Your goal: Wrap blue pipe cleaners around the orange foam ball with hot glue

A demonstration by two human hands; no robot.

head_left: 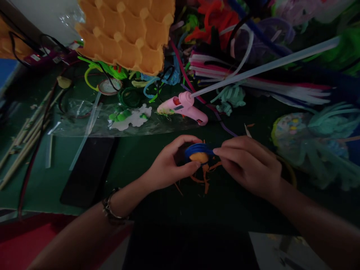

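My left hand (168, 165) curls round a small orange craft piece (198, 156) wrapped in blue pipe cleaner (197, 149), gripping it between thumb and fingers. My right hand (247, 165) meets it from the right, fingertips pinched together on the blue pipe cleaner at the piece's edge. Thin orange scraps (204, 179) lie on the dark green table (135, 157) just under both hands. A bracelet sits on my left wrist.
A pink glue gun (184, 107) with a long clear glue stick (267, 65) lies behind the hands. A black phone (90, 170) and wooden sticks (25, 140) lie left. An orange felt piece (126, 33), pipe cleaner bundles (253, 80) and teal yarn (323, 146) crowd the back and right.
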